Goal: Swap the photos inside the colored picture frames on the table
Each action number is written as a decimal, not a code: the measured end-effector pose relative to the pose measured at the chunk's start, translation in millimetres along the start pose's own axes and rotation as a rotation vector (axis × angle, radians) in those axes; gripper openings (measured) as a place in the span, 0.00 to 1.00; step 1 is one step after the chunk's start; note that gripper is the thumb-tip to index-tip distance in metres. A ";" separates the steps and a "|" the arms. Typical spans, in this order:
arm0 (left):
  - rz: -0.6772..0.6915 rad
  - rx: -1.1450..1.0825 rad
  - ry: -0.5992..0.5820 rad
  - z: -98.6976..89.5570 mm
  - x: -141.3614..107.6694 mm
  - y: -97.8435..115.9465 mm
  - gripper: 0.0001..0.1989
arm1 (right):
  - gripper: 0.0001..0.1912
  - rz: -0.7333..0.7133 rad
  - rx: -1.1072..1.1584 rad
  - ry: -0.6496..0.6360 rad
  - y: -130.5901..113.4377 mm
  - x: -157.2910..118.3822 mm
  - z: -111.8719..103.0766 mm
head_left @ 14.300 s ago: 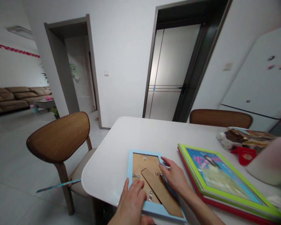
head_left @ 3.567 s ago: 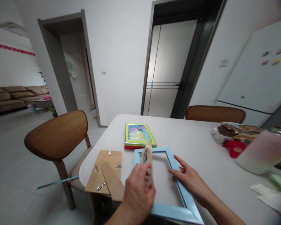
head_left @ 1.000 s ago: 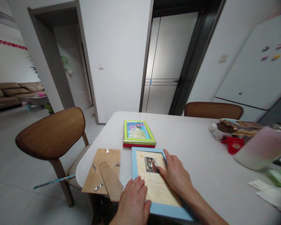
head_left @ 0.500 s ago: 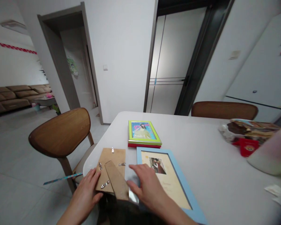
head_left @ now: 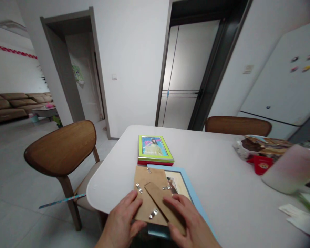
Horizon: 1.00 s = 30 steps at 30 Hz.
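Observation:
A brown backing board point(head_left: 142, 175) with metal clips and a slanted stand flap lies over the left part of a light blue frame point(head_left: 191, 184). My left hand point(head_left: 124, 220) grips the board's lower left edge, thumb at its near side. My right hand point(head_left: 189, 218) holds its lower right side, fingers on the stand flap. Something dark and glossy shows under the board's near edge. Beyond the board, a green frame point(head_left: 155, 159) with a picture of a figure in a pale dress rests on a red one point(head_left: 155, 163).
The white table point(head_left: 212, 165) carries a plastic bag of items point(head_left: 263, 144), a red packet point(head_left: 262, 165), a pinkish container point(head_left: 286, 168) and white tissue point(head_left: 297, 215) at the right. Wooden chairs stand at the left point(head_left: 64, 148) and far side point(head_left: 237, 125).
Both hands have moved right with the backing board, which now covers part of the blue frame. My right hand has closed on the board's right side. The view has shifted slightly.

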<state>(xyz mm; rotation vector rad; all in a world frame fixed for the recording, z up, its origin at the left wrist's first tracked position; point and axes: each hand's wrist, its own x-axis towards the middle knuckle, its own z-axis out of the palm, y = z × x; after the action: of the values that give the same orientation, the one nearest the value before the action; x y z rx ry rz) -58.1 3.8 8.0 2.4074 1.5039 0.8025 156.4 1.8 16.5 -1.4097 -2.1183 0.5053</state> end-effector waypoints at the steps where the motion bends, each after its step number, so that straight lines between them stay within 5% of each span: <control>1: 0.020 -0.024 -0.040 4.6 6.7 12.1 0.22 | 0.23 0.032 -0.027 0.010 10.9 -7.1 -6.2; 7: 0.008 -0.064 -0.198 29.4 31.3 46.7 0.15 | 0.21 0.129 -0.148 0.062 56.5 -27.3 -12.9; 20: 0.019 -0.064 -0.262 34.0 27.9 42.3 0.13 | 0.20 0.030 -0.234 0.052 61.4 -27.4 -12.6; 24: 0.066 -0.115 -0.294 34.7 23.7 40.0 0.22 | 0.17 0.022 -0.243 0.062 67.6 -16.9 -16.6; 30: 0.126 -0.155 -0.326 41.7 20.2 35.0 0.17 | 0.15 0.082 -0.350 0.115 85.6 9.9 -21.8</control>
<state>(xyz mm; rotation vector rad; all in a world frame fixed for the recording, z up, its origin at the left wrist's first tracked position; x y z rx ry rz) -1.9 10.1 -4.8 2.3924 1.1360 0.4951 228.6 43.8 -13.7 -1.6769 -2.1334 0.0784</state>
